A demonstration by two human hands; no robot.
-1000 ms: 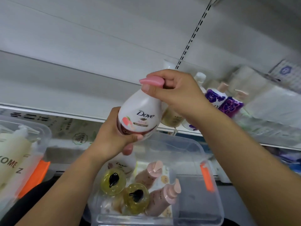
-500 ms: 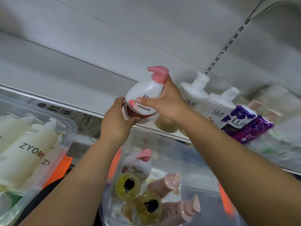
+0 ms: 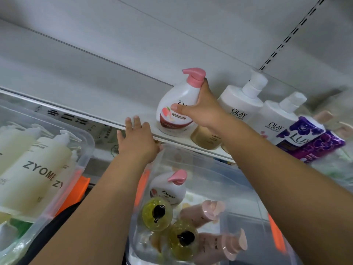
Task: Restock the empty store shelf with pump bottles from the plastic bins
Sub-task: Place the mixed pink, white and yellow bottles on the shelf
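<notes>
Since the earlier frame the left hand (image 3: 136, 139) has let go of the white plastic Dove bottle with a pink pump (image 3: 175, 100) and now sits at the white shelf's front edge (image 3: 107, 121) with fingers straight and empty. That bottle stands on the shelf at frame centre, just left of a white Olay pump bottle (image 3: 238, 104), with the right hand (image 3: 202, 109) curled round its shoulder, thumb across the label.

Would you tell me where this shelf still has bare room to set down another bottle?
The shelf is bare left of the Dove bottle, past the left hand at its front edge. Right of that bottle it is crowded: the right hand gripping it, a gold bottle, Olay bottles and Lux bottles packed close.
</notes>
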